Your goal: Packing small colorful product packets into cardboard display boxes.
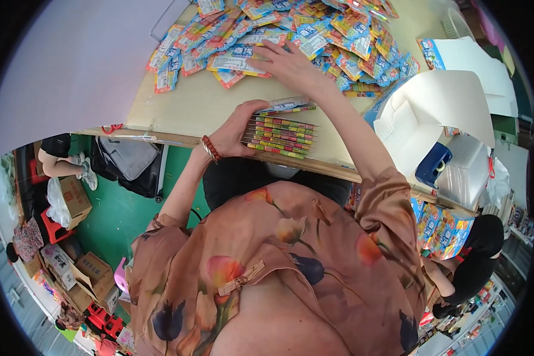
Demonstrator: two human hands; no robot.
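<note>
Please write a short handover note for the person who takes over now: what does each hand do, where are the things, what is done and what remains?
Left hand: holds a neat stack of flat, multicoloured plastic packets upright on edge at the near edge of the pale wooden table.
Right hand: stretched forward, fingers pressing on a flat blue-and-white packet at the edge of the loose heap of colourful packets.
Done: one stack gathered.
Left: most packets lie unsorted in the heap. An open white cardboard box stands at the right.

White open carton right; blue tape dispenser; grey bag under table; cardboard boxes on floor
</note>
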